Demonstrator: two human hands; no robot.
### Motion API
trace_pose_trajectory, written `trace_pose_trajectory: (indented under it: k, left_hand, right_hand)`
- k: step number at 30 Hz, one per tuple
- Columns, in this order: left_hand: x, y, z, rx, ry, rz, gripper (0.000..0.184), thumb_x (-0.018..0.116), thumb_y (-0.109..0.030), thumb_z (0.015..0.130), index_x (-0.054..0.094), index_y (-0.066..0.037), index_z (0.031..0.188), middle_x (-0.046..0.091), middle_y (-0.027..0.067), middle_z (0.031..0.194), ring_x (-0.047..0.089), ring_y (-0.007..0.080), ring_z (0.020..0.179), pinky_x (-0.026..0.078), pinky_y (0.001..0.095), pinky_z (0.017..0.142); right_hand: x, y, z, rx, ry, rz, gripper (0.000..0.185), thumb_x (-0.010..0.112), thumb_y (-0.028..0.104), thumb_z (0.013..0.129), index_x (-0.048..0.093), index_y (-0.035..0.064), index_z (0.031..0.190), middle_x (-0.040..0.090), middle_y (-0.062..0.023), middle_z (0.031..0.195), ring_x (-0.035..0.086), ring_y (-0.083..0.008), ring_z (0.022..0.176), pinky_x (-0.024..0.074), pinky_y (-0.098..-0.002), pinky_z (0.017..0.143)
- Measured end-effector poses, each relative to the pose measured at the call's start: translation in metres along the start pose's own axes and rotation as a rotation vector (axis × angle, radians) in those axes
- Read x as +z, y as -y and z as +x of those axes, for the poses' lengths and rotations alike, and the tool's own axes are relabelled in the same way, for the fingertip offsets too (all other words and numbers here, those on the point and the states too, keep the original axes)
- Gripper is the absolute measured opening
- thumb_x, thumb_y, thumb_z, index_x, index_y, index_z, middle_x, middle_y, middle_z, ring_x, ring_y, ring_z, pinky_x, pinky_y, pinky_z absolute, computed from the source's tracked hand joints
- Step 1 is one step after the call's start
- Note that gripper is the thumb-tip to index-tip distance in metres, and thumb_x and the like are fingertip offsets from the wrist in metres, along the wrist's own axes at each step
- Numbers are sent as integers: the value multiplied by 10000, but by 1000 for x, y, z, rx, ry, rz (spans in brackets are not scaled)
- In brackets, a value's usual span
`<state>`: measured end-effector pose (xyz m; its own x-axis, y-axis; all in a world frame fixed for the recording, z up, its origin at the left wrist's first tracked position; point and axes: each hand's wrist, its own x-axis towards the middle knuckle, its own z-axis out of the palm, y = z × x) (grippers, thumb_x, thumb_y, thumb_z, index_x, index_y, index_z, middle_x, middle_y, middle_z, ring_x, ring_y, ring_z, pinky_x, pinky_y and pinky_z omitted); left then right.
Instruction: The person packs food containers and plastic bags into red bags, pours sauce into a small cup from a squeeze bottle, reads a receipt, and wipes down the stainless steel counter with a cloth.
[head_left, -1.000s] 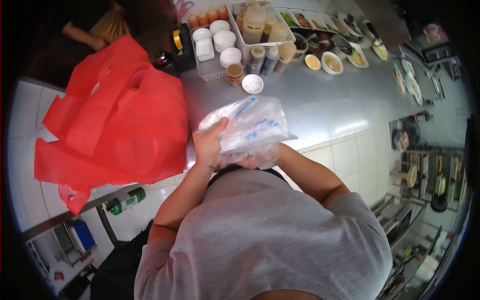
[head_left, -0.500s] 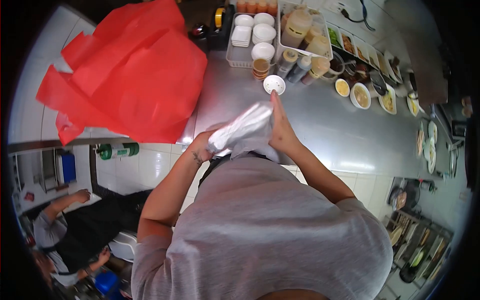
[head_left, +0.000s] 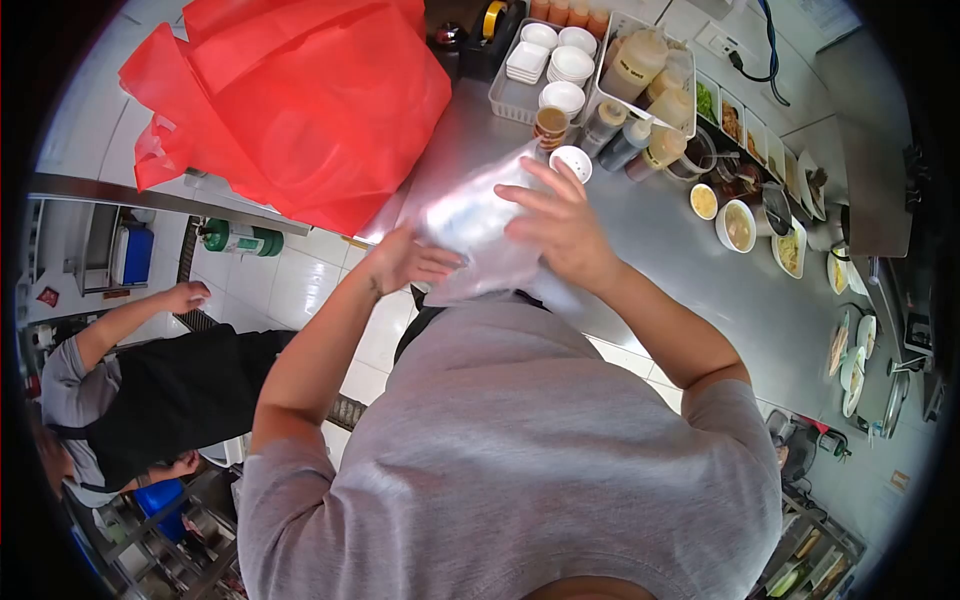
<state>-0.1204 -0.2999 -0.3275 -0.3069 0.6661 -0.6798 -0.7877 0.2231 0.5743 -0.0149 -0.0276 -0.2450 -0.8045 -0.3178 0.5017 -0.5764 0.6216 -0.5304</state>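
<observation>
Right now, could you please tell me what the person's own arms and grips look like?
Short, plain grey sleeves: left sleeve, right sleeve. Both forearms are bare, with a small dark marking at the left wrist. The left grip and right grip are ungloved hands; no watch shows.

Fisheye view: black rim, bowed edges. My translucent white plastic bag (head_left: 478,222), twelve o'clock: bright glare, motion-blurred. Grey stainless-steel counter (head_left: 690,290), three o'clock: soft sheen.

Plastic bag (head_left: 470,210) between hands (head_left: 565,228); carrier bag (head_left: 310,110) on counter (head_left: 690,275), left; dishes (head_left: 572,65) in basket (head_left: 511,104) beyond; bottles (head_left: 628,142) right of basket.
</observation>
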Motion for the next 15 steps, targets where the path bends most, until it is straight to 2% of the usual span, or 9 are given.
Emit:
trace_pose_trajectory:
  k: [1, 3, 4, 6, 10, 11, 12, 14, 15]
  left_hand:
    - [-9, -5, -5, 70, -32, 172, 617, 601, -263, 847, 337, -8, 1344, 513, 208, 1200, 512, 304, 1102, 409, 394, 989]
    - [-7, 8, -15, 477, -164, 783, 831, 734, -203, 715, 281, -20, 1387, 372, 186, 1362, 374, 289, 1257, 293, 398, 1073]
    - [2, 10, -19, 592, -177, 907, 900, 772, -191, 673, 266, -23, 1397, 339, 180, 1400, 336, 284, 1298, 261, 400, 1094]
    - [36, 9, -30, 729, -184, 973, 992, 820, -182, 613, 248, -24, 1408, 312, 172, 1432, 289, 277, 1344, 223, 405, 1116]
    - [56, 2, -30, 1016, -457, 1056, 577, 704, -112, 749, 459, -3, 1260, 575, 127, 1146, 562, 255, 1047, 439, 367, 909]
    - [63, -2, -33, 1070, -539, 1097, 476, 672, -89, 781, 508, 2, 1218, 626, 108, 1066, 615, 234, 958, 486, 344, 843]
    - [76, -3, -34, 1032, -569, 856, 400, 641, -63, 795, 542, 0, 1177, 638, 88, 995, 615, 198, 889, 488, 314, 785]
    - [102, 0, -33, 936, -607, 378, 273, 580, -13, 823, 610, -4, 1095, 661, 48, 853, 614, 127, 752, 494, 254, 670]
    - [105, 4, -30, 920, -545, 300, 252, 579, -7, 822, 627, -10, 1070, 656, 43, 849, 597, 106, 754, 485, 244, 668]
  right_hand:
    - [1, 1, 5, 62, -87, 143, 162, 557, 28, 829, 660, 96, 935, 627, -38, 1161, 532, -246, 1153, 367, -455, 1015]
    - [10, 9, 12, 416, -200, 551, 136, 545, 53, 876, 650, 70, 961, 649, -35, 1084, 583, -189, 1040, 422, -375, 950]
    - [13, 11, 16, 586, -257, 754, 130, 540, 65, 900, 645, 58, 975, 660, -33, 1046, 609, -161, 983, 450, -336, 917]
    - [17, 6, 19, 563, -275, 1019, 154, 508, 87, 924, 606, 9, 1014, 651, -74, 1037, 608, -168, 968, 465, -329, 890]
    - [2, 5, 18, 569, -309, 1456, 280, 607, 103, 873, 559, -25, 1117, 637, -93, 1047, 596, -189, 991, 460, -311, 891]
    - [-4, 3, 11, 471, -192, 1131, 337, 648, 119, 840, 556, -20, 1133, 637, -89, 1046, 595, -197, 994, 462, -314, 886]
    - [-11, 1, 2, 364, -78, 803, 396, 689, 135, 808, 553, -15, 1149, 638, -86, 1045, 595, -205, 998, 464, -317, 881]
    - [-2, 3, -10, 350, 46, 484, 499, 756, 168, 746, 551, -5, 1167, 623, -86, 1079, 585, -211, 1022, 463, -326, 882]
    - [21, 7, -22, 457, 54, 495, 541, 783, 184, 715, 553, 0, 1169, 608, -90, 1115, 576, -209, 1043, 459, -331, 886]
